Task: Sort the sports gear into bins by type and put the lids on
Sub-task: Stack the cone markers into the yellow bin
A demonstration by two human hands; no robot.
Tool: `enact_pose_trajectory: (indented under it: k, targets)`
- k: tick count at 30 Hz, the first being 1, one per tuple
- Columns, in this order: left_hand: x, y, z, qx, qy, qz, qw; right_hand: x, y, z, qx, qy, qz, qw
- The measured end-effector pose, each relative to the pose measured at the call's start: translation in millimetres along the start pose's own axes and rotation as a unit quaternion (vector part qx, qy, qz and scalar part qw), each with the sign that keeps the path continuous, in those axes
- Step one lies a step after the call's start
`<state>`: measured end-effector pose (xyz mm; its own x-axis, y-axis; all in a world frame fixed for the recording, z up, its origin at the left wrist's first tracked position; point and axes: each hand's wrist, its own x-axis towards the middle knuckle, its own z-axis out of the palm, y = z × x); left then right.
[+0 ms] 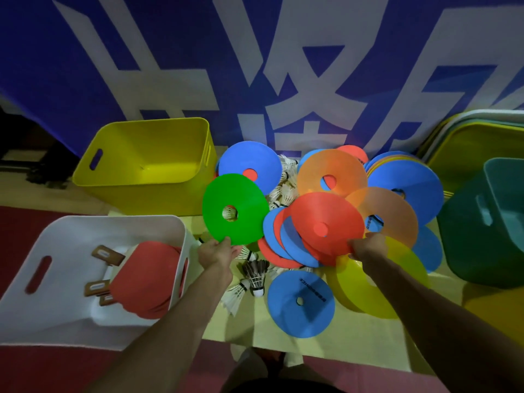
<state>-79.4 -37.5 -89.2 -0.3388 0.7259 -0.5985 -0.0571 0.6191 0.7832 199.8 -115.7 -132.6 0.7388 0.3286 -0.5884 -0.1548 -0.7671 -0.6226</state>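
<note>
Two discs point away from the hands: the left hand pinches the green disc by its near rim, the right hand likewise the red disc.

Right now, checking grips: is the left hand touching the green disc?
Touching: head view shows the left hand pinching the green disc at its edge.

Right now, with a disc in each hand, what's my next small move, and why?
Probably swing the green disc pinched in the left hand over into the yellow bin beside it. That bin looks empty, while the white bin holds paddles, so the discs likely belong in the yellow one. The right hand could follow with its red disc.
</note>
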Motion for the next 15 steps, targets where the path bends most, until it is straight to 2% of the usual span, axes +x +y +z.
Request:
enact_pose_trajectory:
  k: [6,12,15]
  targets:
    - [-13.4,19.1,1.2,0.059,-0.013,0.134,0.989,-12.3,-17.1,-10.5,0.082,-0.001,-0.07,0.994]
    - [-25.1,52.1,3.9,0.07,-0.027,0.217,0.973,-40.1,-51.3,-25.7,0.158,-0.039,-0.12,0.979]
    - [-24.8,71.8,1.6,0.045,-0.025,0.226,0.973,-71.5,-72.7,-43.9,0.188,-0.082,-0.154,0.966]
